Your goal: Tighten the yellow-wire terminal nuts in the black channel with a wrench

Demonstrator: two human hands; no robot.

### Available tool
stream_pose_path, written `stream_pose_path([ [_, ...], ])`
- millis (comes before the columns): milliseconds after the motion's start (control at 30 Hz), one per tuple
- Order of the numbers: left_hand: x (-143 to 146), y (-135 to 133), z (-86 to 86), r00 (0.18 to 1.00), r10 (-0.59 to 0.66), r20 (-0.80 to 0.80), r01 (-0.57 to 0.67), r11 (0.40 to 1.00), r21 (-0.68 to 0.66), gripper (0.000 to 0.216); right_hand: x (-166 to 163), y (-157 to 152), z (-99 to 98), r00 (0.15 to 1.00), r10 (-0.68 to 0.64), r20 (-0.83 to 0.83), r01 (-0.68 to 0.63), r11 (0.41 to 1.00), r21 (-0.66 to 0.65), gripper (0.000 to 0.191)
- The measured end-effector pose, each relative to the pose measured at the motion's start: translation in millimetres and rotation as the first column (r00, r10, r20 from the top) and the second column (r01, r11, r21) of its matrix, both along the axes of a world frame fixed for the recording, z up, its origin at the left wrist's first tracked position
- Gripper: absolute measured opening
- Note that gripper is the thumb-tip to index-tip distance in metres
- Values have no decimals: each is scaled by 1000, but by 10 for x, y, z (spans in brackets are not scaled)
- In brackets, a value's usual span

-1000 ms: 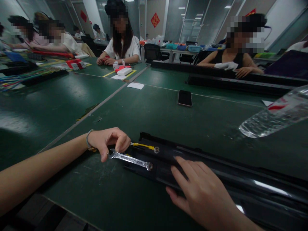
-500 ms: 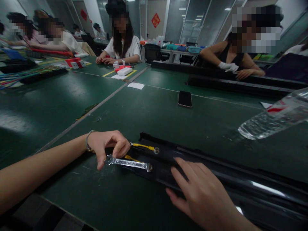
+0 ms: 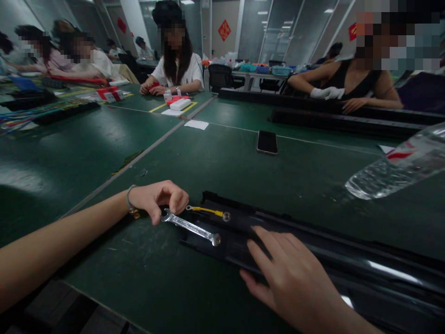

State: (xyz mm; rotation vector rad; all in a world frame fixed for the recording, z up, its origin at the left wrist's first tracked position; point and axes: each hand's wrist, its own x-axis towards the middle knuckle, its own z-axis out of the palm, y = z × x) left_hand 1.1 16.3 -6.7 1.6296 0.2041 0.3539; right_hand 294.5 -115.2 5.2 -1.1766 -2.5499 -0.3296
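- The left hand (image 3: 151,198) is holding the wrench (image 3: 191,226) by its open end, thumb and curled fingers pinching it rather loosely.
- Rightward of that hand, the wrench's other end is meeting a fastener (image 3: 217,239) on the black rail (image 3: 313,234); how fully it is seating cannot be told.
- The right hand (image 3: 288,271) is resting on the rail with fingers spread, grasping nothing visible, to the right of the fastener.
- A yellow wire (image 3: 208,211) is lying just right of the left fingertips, its metal lug (image 3: 189,208) nearest them.
- The light pinch is risking a slip: a sideways push could be tipping the wrench off a shallowly seated fastener.
- The rail is likely depending on the right hand's pressure; too little could be letting it twist.
- The lug is sitting close enough for the left fingers to snag and bend the wire.
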Motion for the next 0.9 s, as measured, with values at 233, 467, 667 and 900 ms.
stream_pose_path([
  [233,56,-6,38,985,169,32,-168,985,-28,24,-5,5,6,1000,-1,10,1,1000,4,23],
  [467,30,25,-1,982,183,48,-181,983,-42,21,-2,-1,3,1000,0,-2,0,1000,2,22],
  [667,34,19,1,983,173,55,-171,984,-41,21,-9,1,6,1000,4,-2,-4,1000,0,23],
  [900,55,6,15,985,164,51,-164,986,-3,25,-11,4,8,1000,12,4,-12,1000,14,23],
])
